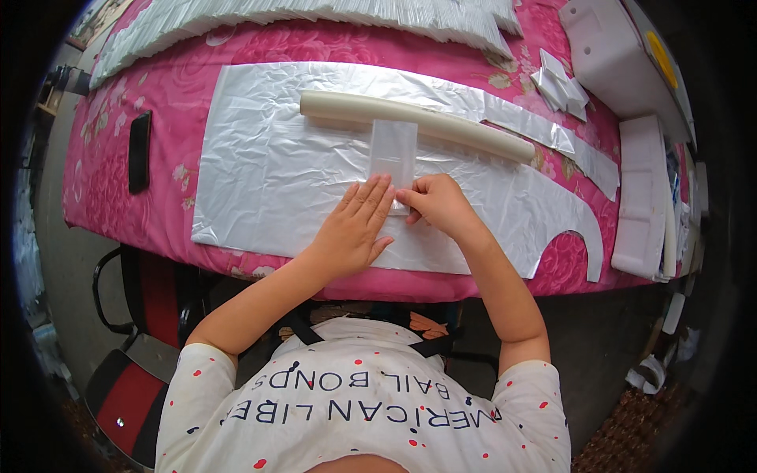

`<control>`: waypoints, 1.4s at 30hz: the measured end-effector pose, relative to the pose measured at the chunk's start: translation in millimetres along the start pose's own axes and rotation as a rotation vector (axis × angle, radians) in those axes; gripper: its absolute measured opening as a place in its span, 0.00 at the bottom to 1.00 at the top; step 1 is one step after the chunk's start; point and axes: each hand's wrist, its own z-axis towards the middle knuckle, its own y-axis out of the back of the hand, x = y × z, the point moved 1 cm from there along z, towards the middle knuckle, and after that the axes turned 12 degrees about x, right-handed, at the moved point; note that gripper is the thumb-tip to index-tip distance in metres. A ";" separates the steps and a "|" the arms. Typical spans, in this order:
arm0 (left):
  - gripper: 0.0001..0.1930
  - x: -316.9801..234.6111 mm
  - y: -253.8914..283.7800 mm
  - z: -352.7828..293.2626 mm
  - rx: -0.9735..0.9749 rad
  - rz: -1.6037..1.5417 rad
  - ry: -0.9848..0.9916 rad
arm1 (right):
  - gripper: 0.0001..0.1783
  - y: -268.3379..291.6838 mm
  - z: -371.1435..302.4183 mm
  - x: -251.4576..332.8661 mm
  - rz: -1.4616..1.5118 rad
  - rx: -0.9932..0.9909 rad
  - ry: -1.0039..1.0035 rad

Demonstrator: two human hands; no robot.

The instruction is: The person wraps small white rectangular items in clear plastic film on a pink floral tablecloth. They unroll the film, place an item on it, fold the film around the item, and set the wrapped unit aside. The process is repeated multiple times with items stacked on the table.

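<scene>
A narrow folded piece of translucent plastic film (393, 150) lies on a large silvery-white plastic sheet (260, 173). My left hand (355, 226) rests flat with its fingers stretched out, the fingertips on the left edge of the folded film. At the film's near right side, my right hand (438, 205) is closed, with thumb and forefinger pinching its edge. Just beyond both hands lies a long cream-coloured tube (418, 124), partly covered by the far end of the film.
Many folded white plastic pieces (315, 14) stand in a row along the table's far edge. A black oblong case (139, 151) lies on the pink flowered tablecloth (95, 181). White foam boxes (640, 197) border the right side, near a small plastic pile (561, 87). Red-and-black chairs (126, 402) stand lower left.
</scene>
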 end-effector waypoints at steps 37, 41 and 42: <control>0.26 9.1 9.7 -10.1 -0.088 -0.530 0.172 | 0.06 -18.7 -25.8 -22.1 -0.361 -0.257 0.445; 0.29 12.6 16.6 7.6 -0.110 -0.654 0.452 | 0.13 -4.7 -11.7 -3.0 -0.132 -0.098 0.105; 0.30 15.6 18.8 10.8 -0.103 -0.683 0.488 | 0.13 -1.5 -8.2 0.3 -0.102 -0.053 0.035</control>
